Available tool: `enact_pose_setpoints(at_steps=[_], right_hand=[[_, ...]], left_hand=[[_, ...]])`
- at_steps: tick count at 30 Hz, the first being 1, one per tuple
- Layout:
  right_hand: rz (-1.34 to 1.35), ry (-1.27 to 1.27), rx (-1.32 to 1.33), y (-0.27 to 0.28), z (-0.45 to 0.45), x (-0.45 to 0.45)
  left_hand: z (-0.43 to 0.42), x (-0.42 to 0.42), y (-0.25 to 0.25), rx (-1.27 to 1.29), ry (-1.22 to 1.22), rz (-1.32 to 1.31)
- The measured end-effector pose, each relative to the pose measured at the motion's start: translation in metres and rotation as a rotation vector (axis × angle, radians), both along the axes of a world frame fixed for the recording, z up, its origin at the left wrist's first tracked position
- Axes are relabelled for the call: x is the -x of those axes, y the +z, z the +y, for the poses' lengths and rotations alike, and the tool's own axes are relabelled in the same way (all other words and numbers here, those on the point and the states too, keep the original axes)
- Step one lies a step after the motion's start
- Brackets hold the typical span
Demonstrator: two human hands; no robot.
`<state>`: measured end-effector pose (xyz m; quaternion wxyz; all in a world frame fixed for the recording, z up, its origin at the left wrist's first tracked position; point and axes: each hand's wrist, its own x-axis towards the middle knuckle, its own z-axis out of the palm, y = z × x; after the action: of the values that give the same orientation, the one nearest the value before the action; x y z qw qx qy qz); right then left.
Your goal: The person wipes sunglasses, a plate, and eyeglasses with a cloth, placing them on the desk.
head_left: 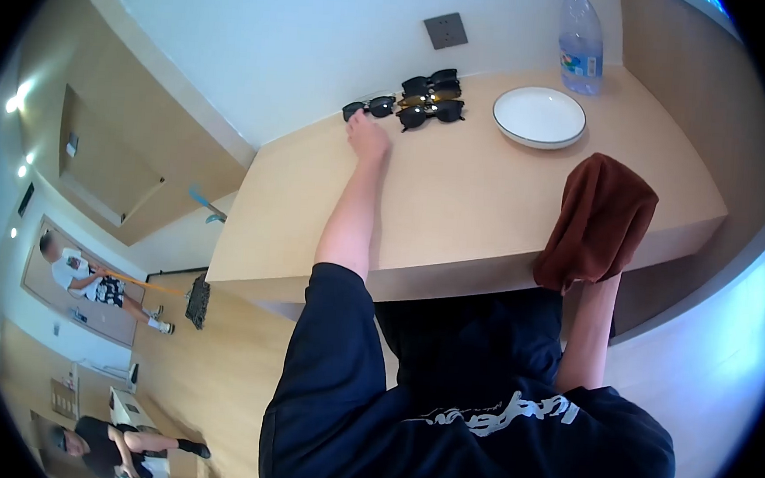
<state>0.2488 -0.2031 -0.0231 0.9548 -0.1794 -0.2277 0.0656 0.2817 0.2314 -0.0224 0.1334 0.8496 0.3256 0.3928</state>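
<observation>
My left hand (pixel 368 139) reaches across the wooden desk, its bent fingers closed at the lower edge of a pair of dark sunglasses (pixel 378 106). Just right of it, several more sunglasses (pixel 432 112) lie in a stacked row, one with yellowish lenses. A brown cloth (pixel 608 209) is draped over my right hand, which is raised by the desk's front edge; the fingers are hidden beneath the fabric. Beyond the cloth sits a white round dish (pixel 539 117) with a dark rim.
A clear plastic bottle (pixel 580 49) with a blue cap stands at the back right of the desk (pixel 455 191). A wall socket (pixel 446 31) is above the sunglasses. On the left, one person (pixel 87 275) holds a mop (pixel 196 302); another person (pixel 107 446) sits lower down.
</observation>
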Motion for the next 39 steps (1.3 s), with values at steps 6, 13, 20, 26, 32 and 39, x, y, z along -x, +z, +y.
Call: enact_pose_setpoints(at_steps=[6, 13, 20, 26, 32, 39], right_hand=[[0.076, -0.056, 0.058, 0.013, -0.011, 0.019], [0.010, 0.160, -0.209, -0.022, -0.010, 0.001], [-0.078, 0.207, -0.129, -0.025, -0.010, -0.003], [-0.024, 0.114, -0.126, -0.003, -0.008, 0.010], [0.052, 0.176, -0.170, -0.017, -0.007, 0.009], [0.260, -0.014, -0.078, 0.028, -0.007, 0.041]], left_hand=[[0.021, -0.022, 0.005, -0.349, -0.092, 0.273], [0.035, -0.031, 0.029, -0.335, -0.079, 0.628], [0.041, -0.017, 0.013, -0.510, -0.043, 0.594], [0.044, -0.023, 0.021, -0.577, -0.044, 0.690], [0.040, 0.015, 0.023, -0.558, -0.028, 0.493], [0.017, 0.109, 0.028, -0.290, -0.110, 0.400]])
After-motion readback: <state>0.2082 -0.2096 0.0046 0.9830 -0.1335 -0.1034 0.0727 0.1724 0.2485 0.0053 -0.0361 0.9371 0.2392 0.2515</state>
